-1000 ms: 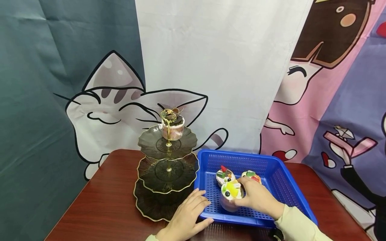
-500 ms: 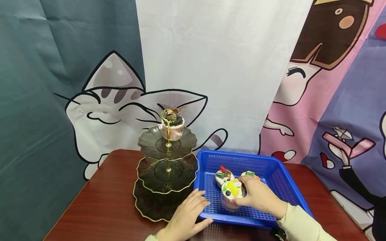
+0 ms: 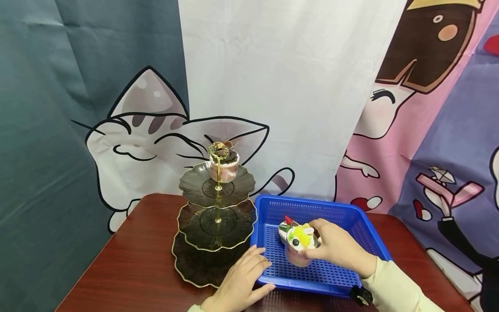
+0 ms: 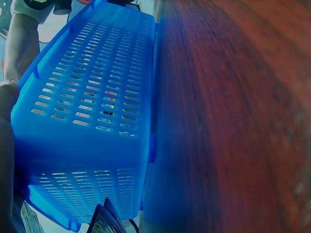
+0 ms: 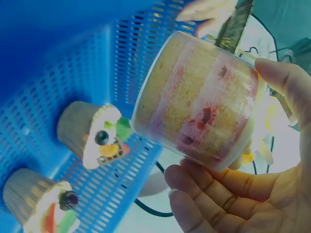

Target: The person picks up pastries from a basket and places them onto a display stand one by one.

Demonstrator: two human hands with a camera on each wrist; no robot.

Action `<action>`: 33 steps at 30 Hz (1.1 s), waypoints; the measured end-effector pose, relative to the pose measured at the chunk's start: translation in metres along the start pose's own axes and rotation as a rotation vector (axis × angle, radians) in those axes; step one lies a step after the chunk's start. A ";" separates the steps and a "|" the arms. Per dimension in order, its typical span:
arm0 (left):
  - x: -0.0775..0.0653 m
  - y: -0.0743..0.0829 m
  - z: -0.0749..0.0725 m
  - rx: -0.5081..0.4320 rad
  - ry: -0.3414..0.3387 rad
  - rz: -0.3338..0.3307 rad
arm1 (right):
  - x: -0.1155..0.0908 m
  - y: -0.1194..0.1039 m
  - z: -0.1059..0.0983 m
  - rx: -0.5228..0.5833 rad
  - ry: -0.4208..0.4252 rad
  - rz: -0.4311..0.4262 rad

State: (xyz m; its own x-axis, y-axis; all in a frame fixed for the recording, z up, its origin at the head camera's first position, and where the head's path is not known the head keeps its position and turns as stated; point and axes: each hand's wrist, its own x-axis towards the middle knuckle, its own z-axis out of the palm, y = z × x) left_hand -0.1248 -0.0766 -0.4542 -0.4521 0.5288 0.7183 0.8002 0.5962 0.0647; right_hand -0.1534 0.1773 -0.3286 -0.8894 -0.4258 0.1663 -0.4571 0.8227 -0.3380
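My right hand (image 3: 338, 246) grips a clear dessert cup (image 3: 298, 257) over the blue basket (image 3: 308, 202). In the right wrist view, thumb and fingers stand on opposite sides of the cup, whose layers of sponge and pink filling show. Yellow fruit, white cream and a dark berry top it. My left hand (image 3: 241, 277) rests on the basket's near left corner, fingers over the rim and thumb along the front. Two cupcakes sit inside the basket: one (image 5: 92, 131) with berry and green topping, another (image 5: 36, 199) that my right hand mostly hides in the head view.
Left of the basket stands a three-tier dark plate stand (image 3: 191, 186) with gold edges. Its top tier holds a chocolate-topped dessert cup (image 3: 228, 171). All stand on a reddish-brown table (image 3: 128, 255) before a cartoon curtain (image 3: 292, 95). A black band (image 3: 360, 295) sits at the right wrist.
My right hand and the dessert cup have moved slightly up in the head view, and the hand now covers the right cupcake. The left hand stays on the basket corner.
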 end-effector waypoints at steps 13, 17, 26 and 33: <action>-0.001 0.000 0.000 -0.015 -0.026 -0.021 | 0.009 -0.008 -0.017 -0.005 0.004 0.008; -0.001 0.000 0.000 -0.018 -0.031 -0.026 | 0.011 -0.012 -0.021 0.004 -0.012 0.032; -0.001 0.000 0.000 -0.030 -0.031 -0.028 | 0.021 -0.023 -0.029 -0.019 -0.007 0.022; -0.001 -0.001 0.002 -0.014 -0.004 0.000 | 0.029 -0.029 -0.032 -0.022 0.004 0.012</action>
State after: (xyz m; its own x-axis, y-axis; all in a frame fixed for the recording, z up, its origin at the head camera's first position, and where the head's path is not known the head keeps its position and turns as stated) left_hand -0.1256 -0.0767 -0.4560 -0.4534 0.5311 0.7158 0.8056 0.5879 0.0741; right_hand -0.1660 0.1535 -0.2842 -0.8948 -0.4145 0.1661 -0.4465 0.8358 -0.3194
